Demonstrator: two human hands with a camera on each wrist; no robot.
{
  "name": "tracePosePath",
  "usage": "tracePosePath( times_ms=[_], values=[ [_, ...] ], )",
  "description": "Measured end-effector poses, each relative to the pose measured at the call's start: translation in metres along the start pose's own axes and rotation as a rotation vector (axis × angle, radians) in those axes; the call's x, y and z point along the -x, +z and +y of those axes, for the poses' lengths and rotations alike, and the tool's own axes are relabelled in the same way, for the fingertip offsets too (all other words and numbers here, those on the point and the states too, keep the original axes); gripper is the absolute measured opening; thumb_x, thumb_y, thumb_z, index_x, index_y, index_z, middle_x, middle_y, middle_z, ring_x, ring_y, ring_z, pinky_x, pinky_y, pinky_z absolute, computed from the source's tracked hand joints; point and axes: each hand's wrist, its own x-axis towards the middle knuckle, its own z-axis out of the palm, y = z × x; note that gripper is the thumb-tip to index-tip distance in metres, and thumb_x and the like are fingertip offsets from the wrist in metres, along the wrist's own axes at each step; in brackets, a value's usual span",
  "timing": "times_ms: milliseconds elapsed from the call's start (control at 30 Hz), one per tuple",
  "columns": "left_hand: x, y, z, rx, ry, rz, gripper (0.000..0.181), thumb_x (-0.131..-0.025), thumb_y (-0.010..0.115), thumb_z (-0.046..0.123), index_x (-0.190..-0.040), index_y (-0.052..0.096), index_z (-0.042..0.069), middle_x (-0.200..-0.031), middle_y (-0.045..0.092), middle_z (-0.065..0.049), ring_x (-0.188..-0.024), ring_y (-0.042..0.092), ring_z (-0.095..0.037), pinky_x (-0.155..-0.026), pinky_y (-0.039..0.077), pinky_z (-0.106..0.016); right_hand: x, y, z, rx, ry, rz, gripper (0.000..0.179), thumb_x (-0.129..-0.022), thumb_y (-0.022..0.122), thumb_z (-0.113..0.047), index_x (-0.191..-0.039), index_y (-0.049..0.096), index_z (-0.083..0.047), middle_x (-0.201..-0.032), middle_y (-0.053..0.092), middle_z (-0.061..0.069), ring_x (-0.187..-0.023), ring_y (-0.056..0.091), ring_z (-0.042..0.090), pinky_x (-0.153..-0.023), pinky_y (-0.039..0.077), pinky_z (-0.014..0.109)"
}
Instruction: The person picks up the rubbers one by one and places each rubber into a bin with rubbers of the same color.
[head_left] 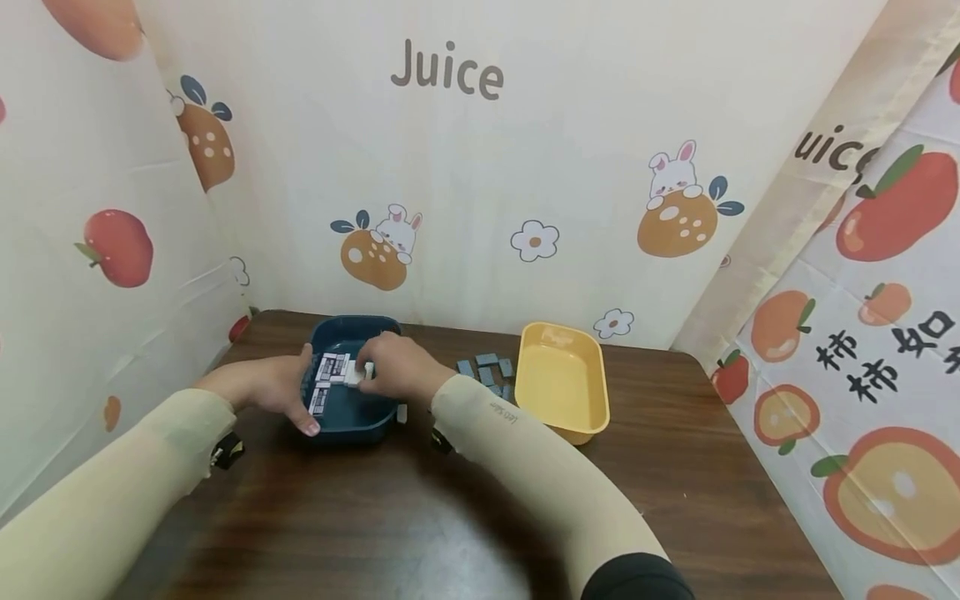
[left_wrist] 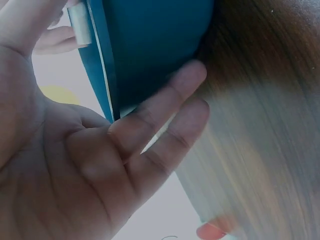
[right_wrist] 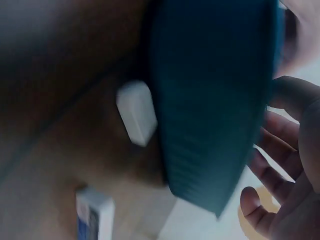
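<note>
Inside the dark blue basin [head_left: 352, 427], several white blocks with dark printed labels [head_left: 330, 367] lie in rows toward the left side. My right hand [head_left: 401, 367] reaches over the basin's right rim, and its thumb and forefinger pinch a small white block [head_left: 369, 371] above the others. In the right wrist view the basin wall hides those fingertips. My left hand [head_left: 279, 390] rests against the basin's left side, thumb toward the front corner. Its lower fingers [left_wrist: 175, 130] are nearly straight along the outer wall in the left wrist view.
A yellow basin [head_left: 562, 383] stands to the right. Several grey-blue blocks [head_left: 486, 377] lie on the brown table [head_left: 420, 517] between the two basins. One white block [right_wrist: 136, 112] sits close against the blue basin's right side. Printed curtains [head_left: 480, 167] enclose the table's back and sides.
</note>
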Motion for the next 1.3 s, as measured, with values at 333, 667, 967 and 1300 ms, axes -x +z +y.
tracePosePath(
  times_ms=[333,667,967,1300],
  values=[
    [0.011,-0.003,0.012,-0.007,0.01,-0.009,0.159,-0.08,0.103,0.054,-0.169,-0.004,-0.024,-0.17,0.032,-0.051,-0.146,0.047,-0.061,-0.128,0.035,-0.082,-0.018,0.03,-0.015,0.076,-0.076,-0.089,0.023,-0.106,0.083,-0.039,-0.126,0.084,-0.029,-0.119,0.077,-0.011,-0.105,0.063,0.006,-0.108,0.059,0.023],
    [0.009,-0.005,0.012,-0.008,0.001,-0.02,0.162,-0.079,0.104,0.053,-0.169,-0.007,-0.023,-0.17,0.03,-0.052,-0.148,0.046,-0.061,-0.13,0.033,-0.081,-0.027,0.033,-0.027,0.086,-0.068,-0.105,0.019,-0.105,0.085,-0.035,-0.122,0.085,-0.025,-0.109,0.081,-0.012,-0.093,0.069,0.004,-0.098,0.061,0.019],
    [0.009,-0.005,0.012,0.037,-0.017,-0.054,0.164,-0.079,0.105,0.05,-0.169,-0.012,-0.02,-0.165,0.034,-0.053,-0.104,0.075,-0.032,-0.118,0.057,-0.065,-0.029,0.035,-0.035,0.138,-0.037,-0.122,0.012,-0.104,0.085,-0.036,-0.11,0.082,-0.027,-0.094,0.078,-0.013,-0.083,0.069,0.004,-0.083,0.06,0.019],
    [0.007,-0.005,0.011,0.079,-0.031,-0.083,0.164,-0.08,0.106,0.045,-0.168,-0.015,-0.021,-0.159,0.037,-0.052,-0.099,0.073,-0.028,-0.092,0.07,-0.045,-0.015,0.022,-0.025,0.047,-0.054,-0.069,0.015,-0.108,0.08,-0.038,-0.117,0.084,-0.028,-0.114,0.08,-0.013,-0.099,0.067,0.003,-0.098,0.06,0.02]
  ],
)
